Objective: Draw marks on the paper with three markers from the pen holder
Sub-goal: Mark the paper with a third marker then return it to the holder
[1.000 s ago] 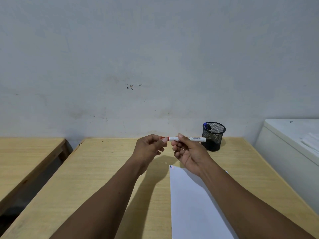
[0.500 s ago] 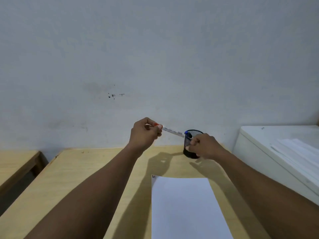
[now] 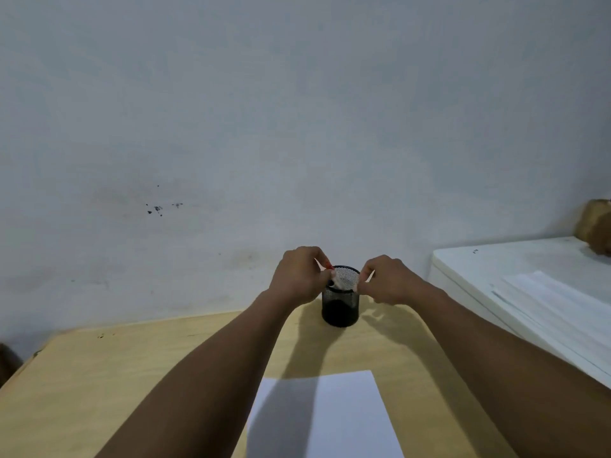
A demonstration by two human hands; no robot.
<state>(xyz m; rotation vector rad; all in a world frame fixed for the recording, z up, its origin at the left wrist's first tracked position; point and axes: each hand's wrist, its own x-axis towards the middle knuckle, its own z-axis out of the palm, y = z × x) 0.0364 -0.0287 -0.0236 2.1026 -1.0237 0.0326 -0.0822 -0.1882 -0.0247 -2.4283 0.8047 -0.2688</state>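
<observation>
A black mesh pen holder (image 3: 340, 310) stands at the back of the wooden table (image 3: 132, 375), near the wall. My left hand (image 3: 297, 276) pinches a white marker with a red cap (image 3: 331, 274) at the holder's left rim, its lower end angled down into the holder. My right hand (image 3: 386, 280) is closed at the right rim, and a thin white marker body (image 3: 371, 276) shows between its fingers; its cap is hidden. The white paper (image 3: 330, 418) lies flat near me, between my forearms and partly in their shadow.
A white cabinet (image 3: 463, 269) stands to the right of the table with a stack of white sheets (image 3: 555, 309) on top. A brown object (image 3: 595, 226) sits at its far right corner. The grey wall rises just behind the holder.
Both hands moved forward to the pen holder. The red-capped marker went from level, held between both hands, to tipped into the holder in my left hand. My right hand let go of it and closed at the rim.
</observation>
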